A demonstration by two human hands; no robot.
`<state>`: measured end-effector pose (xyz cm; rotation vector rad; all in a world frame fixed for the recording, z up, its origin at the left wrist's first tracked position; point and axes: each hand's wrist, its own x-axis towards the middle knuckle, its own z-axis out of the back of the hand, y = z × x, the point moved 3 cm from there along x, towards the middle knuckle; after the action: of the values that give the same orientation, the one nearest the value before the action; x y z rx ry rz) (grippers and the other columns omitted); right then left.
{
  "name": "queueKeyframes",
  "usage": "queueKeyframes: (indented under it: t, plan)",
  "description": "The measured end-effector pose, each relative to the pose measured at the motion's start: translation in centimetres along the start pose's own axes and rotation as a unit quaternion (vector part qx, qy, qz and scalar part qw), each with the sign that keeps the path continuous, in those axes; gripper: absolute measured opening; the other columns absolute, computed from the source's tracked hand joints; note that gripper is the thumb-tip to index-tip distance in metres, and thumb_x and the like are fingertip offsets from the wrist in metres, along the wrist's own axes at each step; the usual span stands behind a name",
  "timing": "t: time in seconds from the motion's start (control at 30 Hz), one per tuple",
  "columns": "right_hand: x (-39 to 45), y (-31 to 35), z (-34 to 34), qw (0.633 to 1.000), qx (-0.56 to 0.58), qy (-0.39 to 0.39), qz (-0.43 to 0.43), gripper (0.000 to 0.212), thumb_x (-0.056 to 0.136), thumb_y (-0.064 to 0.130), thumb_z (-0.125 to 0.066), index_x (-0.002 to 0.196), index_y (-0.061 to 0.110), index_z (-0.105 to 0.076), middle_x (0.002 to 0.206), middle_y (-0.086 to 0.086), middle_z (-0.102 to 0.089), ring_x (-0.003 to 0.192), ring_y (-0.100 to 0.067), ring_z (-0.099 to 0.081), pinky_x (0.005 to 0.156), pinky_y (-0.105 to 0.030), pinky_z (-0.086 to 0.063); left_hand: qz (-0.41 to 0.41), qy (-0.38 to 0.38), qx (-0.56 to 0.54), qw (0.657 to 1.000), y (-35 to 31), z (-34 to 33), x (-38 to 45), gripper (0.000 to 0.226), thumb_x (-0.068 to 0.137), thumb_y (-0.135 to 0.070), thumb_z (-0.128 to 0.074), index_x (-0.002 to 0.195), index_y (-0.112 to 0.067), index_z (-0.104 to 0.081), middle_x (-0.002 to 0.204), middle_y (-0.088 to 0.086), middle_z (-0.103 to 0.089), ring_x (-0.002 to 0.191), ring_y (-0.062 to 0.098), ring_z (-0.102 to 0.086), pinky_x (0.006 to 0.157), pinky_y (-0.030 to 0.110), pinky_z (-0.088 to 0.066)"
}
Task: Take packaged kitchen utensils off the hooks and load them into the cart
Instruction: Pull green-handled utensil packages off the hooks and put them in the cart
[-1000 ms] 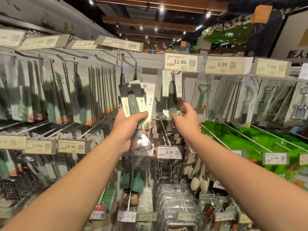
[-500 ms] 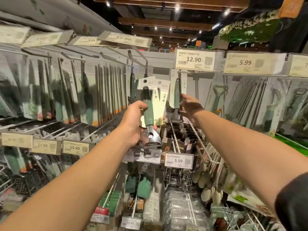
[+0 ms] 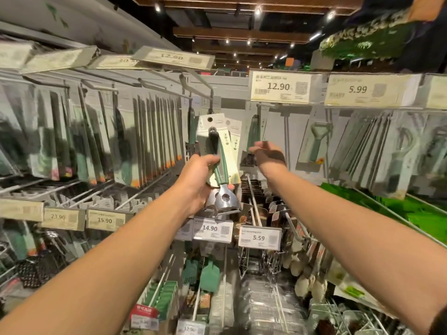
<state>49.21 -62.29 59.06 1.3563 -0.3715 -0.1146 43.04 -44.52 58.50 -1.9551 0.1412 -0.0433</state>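
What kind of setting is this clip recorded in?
A shop's kitchenware aisle, most likely in a supermarket: shelf price tags such as the 12.90 tag, rows of carded utensils hanging on hooks, and the left hand gripping packaged peelers.

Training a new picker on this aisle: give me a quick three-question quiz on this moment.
1. True or false: the left hand grips carded utensils.
2. The right hand is: A) gripping a pack, B) open near a hanging pack, C) out of view.
3. What price is on the tag above the right hand?

Key: 1 true; 2 B; 3 12.90
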Motion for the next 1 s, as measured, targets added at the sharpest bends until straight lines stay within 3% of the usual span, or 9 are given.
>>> queueKeyframes:
  t: [0.13,0.23,0.3,0.37,0.5,0.57,0.67,0.77,1.0]
  plan:
    - [-4.4,0.3,-0.8,0.995,0.038,0.018,0.087,0.003,0.097,0.018,-0.062,0.099,0.019,-0.060,0.099,-0.010,-0.067,0.078,-0.020,-0.065,0.064,-0.033,-0.059,-0.027,-0.031,-0.027,0.999,0.4,-1.0,0.1,0.034,0.099,-0.014,-0.062,0.122,-0.023,-0.038,0.144,0.013,-0.053,0.128,0.037,-0.060,0.094,0.061,-0.058]
    - [-7.2,0.6,-1.8,0.957,-0.179,0.058,0.221,0.039,0.081,0.045,-0.070,0.113,0.032,-0.053,0.112,0.001,-0.059,0.102,-0.014,-0.060,0.088,-0.030,-0.053,-0.042,-0.050,-0.020,0.998,0.4,-1.6,-0.5,0.064,0.097,-0.020,-0.067,0.151,-0.025,-0.033,0.144,-0.001,-0.042,0.121,0.026,-0.060,0.083,0.049,-0.059]
    - [-8.1,0.5,-2.1,0.944,-0.228,0.054,0.233,0.059,0.073,0.047,-0.074,0.124,0.032,-0.049,0.121,0.003,-0.051,0.113,-0.010,-0.053,0.097,-0.026,-0.046,-0.038,-0.037,-0.025,0.998,0.7,-1.8,-0.5,0.072,0.105,-0.016,-0.060,0.163,-0.026,-0.021,0.140,0.006,-0.046,0.098,0.021,-0.064,0.069,0.039,-0.059]
    - [-8.5,0.4,-1.9,0.949,-0.212,0.047,0.227,0.060,0.073,0.042,-0.077,0.125,0.030,-0.049,0.123,0.003,-0.051,0.115,-0.009,-0.051,0.100,-0.025,-0.045,-0.044,-0.026,0.005,0.999,1.1,-1.7,-0.6,0.073,0.107,-0.016,-0.057,0.166,-0.024,-0.015,0.159,0.011,-0.039,0.100,0.014,-0.056,0.065,0.028,-0.055]
    - [-8.9,-0.1,-1.5,0.974,-0.128,0.046,0.181,0.046,0.085,0.037,-0.078,0.123,0.028,-0.052,0.128,0.007,-0.056,0.105,-0.002,-0.060,0.097,-0.024,-0.051,-0.071,-0.013,0.038,0.997,1.4,-1.0,-1.5,0.064,0.108,-0.025,-0.054,0.164,-0.024,-0.023,0.165,0.003,-0.033,0.130,0.016,-0.039,0.095,0.030,-0.037]
    - [-9.1,-0.5,-1.3,0.975,-0.137,0.030,0.171,0.044,0.087,0.035,-0.076,0.122,0.028,-0.051,0.129,0.006,-0.055,0.106,-0.006,-0.061,0.097,-0.032,-0.053,-0.067,-0.022,0.049,0.996,1.1,-0.5,-2.0,0.055,0.109,-0.028,-0.051,0.161,-0.023,-0.032,0.155,-0.003,-0.041,0.135,0.021,-0.044,0.093,0.028,-0.050]
    - [-9.9,-0.6,-0.7,0.970,-0.157,0.002,0.184,0.042,0.092,0.028,-0.071,0.128,0.023,-0.051,0.128,0.005,-0.051,0.099,-0.002,-0.057,0.092,-0.026,-0.053,-0.054,-0.053,0.044,0.996,0.8,0.6,-2.6,0.032,0.110,-0.025,-0.050,0.141,-0.020,-0.054,0.132,0.003,-0.064,0.112,0.028,-0.069,0.076,0.038,-0.063]
    - [-11.2,-0.3,0.4,0.960,-0.173,-0.042,0.218,0.042,0.094,0.021,-0.068,0.132,0.019,-0.050,0.125,0.005,-0.047,0.103,0.001,-0.050,0.096,-0.016,-0.042,-0.049,-0.069,0.053,0.995,0.5,1.6,-3.2,0.026,0.109,-0.017,-0.049,0.134,-0.019,-0.057,0.122,0.007,-0.071,0.102,0.028,-0.074,0.056,0.032,-0.063]
    - [-13.6,-0.5,2.1,0.950,-0.118,-0.130,0.259,0.042,0.088,0.014,-0.069,0.117,0.027,-0.042,0.116,0.006,-0.040,0.108,0.009,-0.044,0.098,-0.034,-0.052,-0.052,-0.072,0.053,0.995,-0.2,3.5,-4.6,0.023,0.109,-0.012,-0.048,0.130,-0.013,-0.056,0.121,0.014,-0.073,0.104,0.034,-0.076,0.050,0.028,-0.057]
